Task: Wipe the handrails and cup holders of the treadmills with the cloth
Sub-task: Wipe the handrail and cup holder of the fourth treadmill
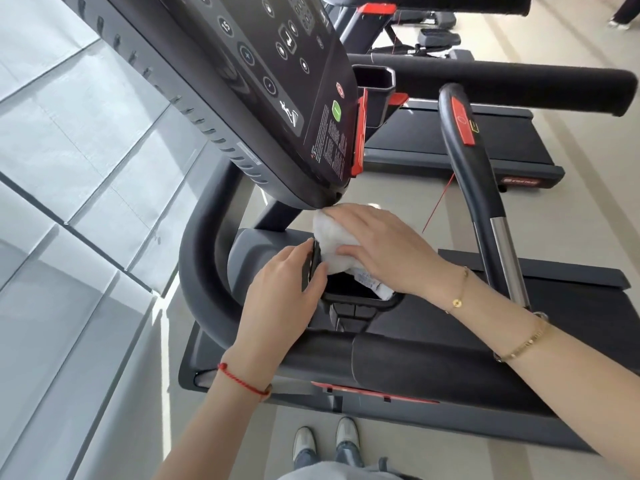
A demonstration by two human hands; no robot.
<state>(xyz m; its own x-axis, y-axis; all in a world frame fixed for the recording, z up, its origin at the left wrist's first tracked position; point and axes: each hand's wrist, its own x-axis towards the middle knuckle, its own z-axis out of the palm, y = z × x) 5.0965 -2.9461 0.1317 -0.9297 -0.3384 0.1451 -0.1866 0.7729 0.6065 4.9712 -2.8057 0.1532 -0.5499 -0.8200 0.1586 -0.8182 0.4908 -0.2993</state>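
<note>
Right hand [377, 251] presses the white cloth [332, 244] flat-fingered into the near cup holder [360, 299] under the console's corner, left hand [280, 289] gripping its rim; handrails [471, 161] look untouched, judging from here.

Both hands [277, 289] [381, 251] forward, fingers [353, 216] extended

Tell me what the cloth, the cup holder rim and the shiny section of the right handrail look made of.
Cloth: soft white terry-like fabric, bunched and nappy under the right hand; a printed label shows at its lower edge.
Cup holder rim: probably moulded black plastic, smooth with a slight sheen.
Handrail section: likely polished metal, mirror-bright with streaked reflections; the part above it looks like matte dark plastic or rubber.
</note>
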